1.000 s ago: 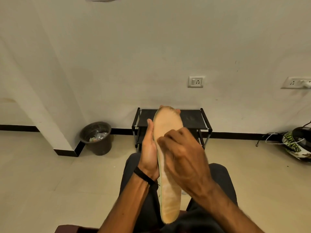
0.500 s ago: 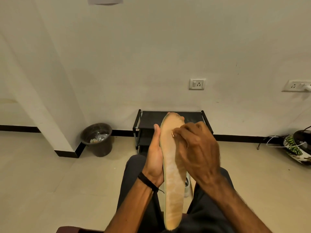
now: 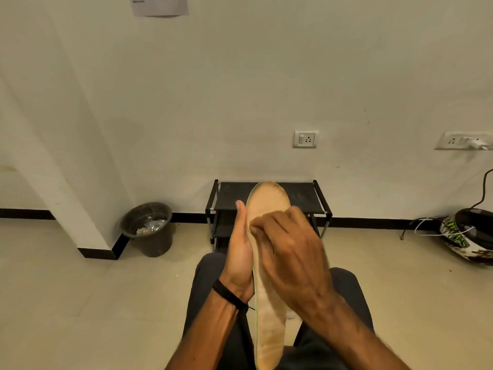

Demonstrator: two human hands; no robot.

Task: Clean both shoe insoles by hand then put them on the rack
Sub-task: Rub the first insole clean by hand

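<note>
Insole [image 3: 268, 329] held upright over the lap, both hands on it.

The left hand [image 3: 240, 252] grips the insole's left edge, thumb straight up along it, fingers hidden behind. The right hand [image 3: 290, 263] lies across its face, fingers [image 3: 262, 227] curled and pressed together against the tan surface. The toe end points to 12 o'clock, overlapping the black rack [image 3: 301, 196] by the wall. A bin [image 3: 149, 228] stands at 10 o'clock, a helmet [image 3: 469, 239] at 3.

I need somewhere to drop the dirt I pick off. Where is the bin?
In the head view the bin stands on the floor at left, against the wall corner, left of the rack.
</note>
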